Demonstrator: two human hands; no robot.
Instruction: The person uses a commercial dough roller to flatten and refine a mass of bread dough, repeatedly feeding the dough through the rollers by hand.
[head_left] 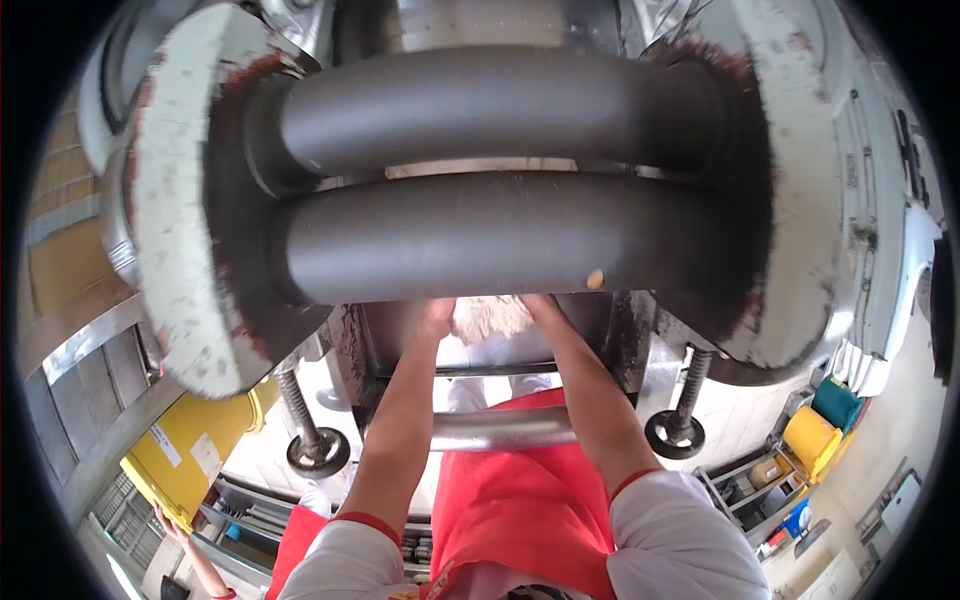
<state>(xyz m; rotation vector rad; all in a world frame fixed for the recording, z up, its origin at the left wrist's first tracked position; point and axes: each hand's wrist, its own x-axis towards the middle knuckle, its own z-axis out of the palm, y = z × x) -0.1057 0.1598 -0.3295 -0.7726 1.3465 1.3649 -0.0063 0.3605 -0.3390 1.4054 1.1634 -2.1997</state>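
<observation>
Both my arms reach up under the front of two dark grey rollers, the lower roller [480, 236] and the upper roller [490, 105]. Just below the lower roller a pale, ragged-edged mass that looks like dough [490, 318] shows between my hands. My left hand [437, 313] is against its left side and my right hand [541, 306] against its right. The roller hides the fingers of both hands and the far part of the dough. A small tan fleck [595, 279] clings to the lower roller's right part.
Worn white side housings [185, 210] flank the rollers. Black handwheels on threaded rods stand left [318, 452] and right [675, 435]. A metal bar [500, 430] crosses before my red apron. At lower left, another person's hand [172, 527] touches a yellow bin [185, 455]. Shelves [755, 490] stand lower right.
</observation>
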